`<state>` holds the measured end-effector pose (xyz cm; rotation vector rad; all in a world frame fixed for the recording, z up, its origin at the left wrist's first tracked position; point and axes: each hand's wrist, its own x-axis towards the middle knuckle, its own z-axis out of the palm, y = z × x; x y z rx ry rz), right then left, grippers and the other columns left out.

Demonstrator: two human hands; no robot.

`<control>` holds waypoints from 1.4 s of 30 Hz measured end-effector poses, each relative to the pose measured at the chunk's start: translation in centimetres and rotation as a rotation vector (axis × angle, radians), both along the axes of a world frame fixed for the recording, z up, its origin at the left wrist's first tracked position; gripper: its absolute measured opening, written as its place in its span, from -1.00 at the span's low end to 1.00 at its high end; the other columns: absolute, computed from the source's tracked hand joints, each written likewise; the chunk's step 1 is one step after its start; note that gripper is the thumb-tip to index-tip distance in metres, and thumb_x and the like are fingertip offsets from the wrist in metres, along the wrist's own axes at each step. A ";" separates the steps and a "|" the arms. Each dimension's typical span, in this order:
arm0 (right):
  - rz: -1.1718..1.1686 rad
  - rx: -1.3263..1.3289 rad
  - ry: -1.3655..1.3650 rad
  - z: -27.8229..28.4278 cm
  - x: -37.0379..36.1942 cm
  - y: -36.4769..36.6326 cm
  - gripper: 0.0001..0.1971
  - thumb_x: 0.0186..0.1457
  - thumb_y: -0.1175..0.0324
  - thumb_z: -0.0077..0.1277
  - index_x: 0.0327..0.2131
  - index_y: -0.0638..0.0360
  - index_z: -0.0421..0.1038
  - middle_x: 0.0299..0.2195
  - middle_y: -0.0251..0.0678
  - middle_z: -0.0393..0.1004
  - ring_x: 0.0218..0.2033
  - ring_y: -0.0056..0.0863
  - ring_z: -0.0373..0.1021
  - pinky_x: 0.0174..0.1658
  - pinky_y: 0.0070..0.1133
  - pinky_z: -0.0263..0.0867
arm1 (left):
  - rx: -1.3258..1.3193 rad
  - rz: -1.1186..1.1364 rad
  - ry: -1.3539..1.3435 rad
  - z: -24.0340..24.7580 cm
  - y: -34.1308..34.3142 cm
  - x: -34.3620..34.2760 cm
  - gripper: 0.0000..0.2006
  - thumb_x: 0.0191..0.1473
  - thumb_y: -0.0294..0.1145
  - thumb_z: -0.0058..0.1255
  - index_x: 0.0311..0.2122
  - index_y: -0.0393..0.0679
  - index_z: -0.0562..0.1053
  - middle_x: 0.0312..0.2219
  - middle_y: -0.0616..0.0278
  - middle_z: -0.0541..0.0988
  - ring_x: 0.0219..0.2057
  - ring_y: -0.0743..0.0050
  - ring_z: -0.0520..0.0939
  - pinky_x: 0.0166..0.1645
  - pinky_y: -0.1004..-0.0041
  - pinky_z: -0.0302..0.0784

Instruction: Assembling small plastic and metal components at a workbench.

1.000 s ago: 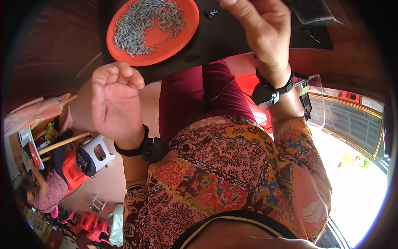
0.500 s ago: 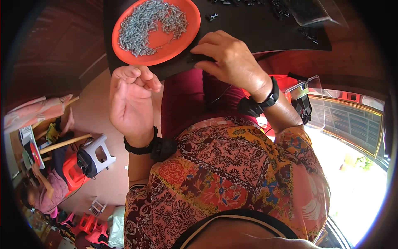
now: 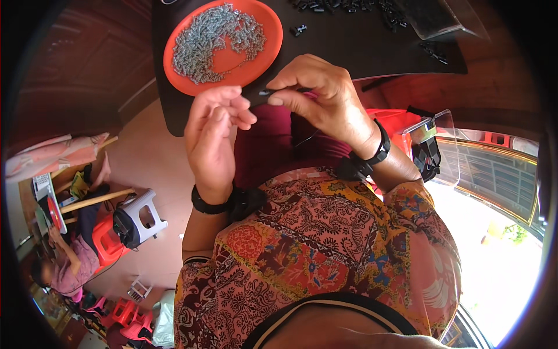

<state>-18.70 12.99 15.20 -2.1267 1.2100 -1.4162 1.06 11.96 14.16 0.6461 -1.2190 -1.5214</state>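
Note:
My right hand pinches a small black plastic piece between thumb and index finger, above my lap at the table's near edge. Close to its left is my left hand, palm turned inward. Its fingers are loosely bent and the thumb tip is apart from the index tip; nothing shows between them. Just beyond the left hand, an orange-red oval plate holds many small metal springs. A few loose black pieces lie on the dark table, right of the plate.
More black pieces are heaped at the table's far side, beside a clear plastic tray. Another small pile lies near the right corner. A clear container stands by my right forearm. Far left, another person sits near a grey stool.
My left hand has moved right and slightly up, toward the right hand. My right hand has drawn slightly back from the table, and the black piece in its fingertips now shows clearly.

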 end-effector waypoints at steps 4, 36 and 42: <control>-0.030 -0.089 -0.045 0.6 1.3 0.4 -0.82 -0.18 0.43 0.26 -0.44 0.18 0.49 -0.48 -0.32 0.49 -0.41 -0.31 0.43 -0.33 -0.48 0.37 | 0.007 -0.069 0.012 0.3 -0.1 -2.0 -0.71 0.19 -0.29 -0.19 -0.14 -0.34 0.35 -0.39 0.18 0.48 -0.39 0.52 0.49 -0.24 0.54 0.36; -0.051 -0.114 0.056 1.1 0.0 0.5 -0.62 -0.30 0.41 0.25 -0.28 0.15 0.47 -0.28 -0.28 0.45 -0.20 -0.24 0.40 -0.15 -0.41 0.37 | 0.237 -0.299 0.164 0.1 -1.1 -3.8 -0.72 0.18 -0.35 -0.24 -0.13 -0.33 0.37 -0.30 0.22 0.39 -0.22 0.49 0.42 -0.18 0.54 0.37; 0.002 -0.060 -0.026 -0.2 0.8 0.3 -0.57 -0.23 0.46 0.23 -0.18 0.17 0.41 -0.29 -0.19 0.44 -0.25 -0.16 0.40 -0.20 -0.37 0.38 | 0.249 -0.143 0.148 0.7 0.1 -4.2 -0.71 0.22 -0.37 -0.29 -0.07 -0.35 0.35 -0.23 0.19 0.42 -0.22 0.48 0.45 -0.19 0.53 0.38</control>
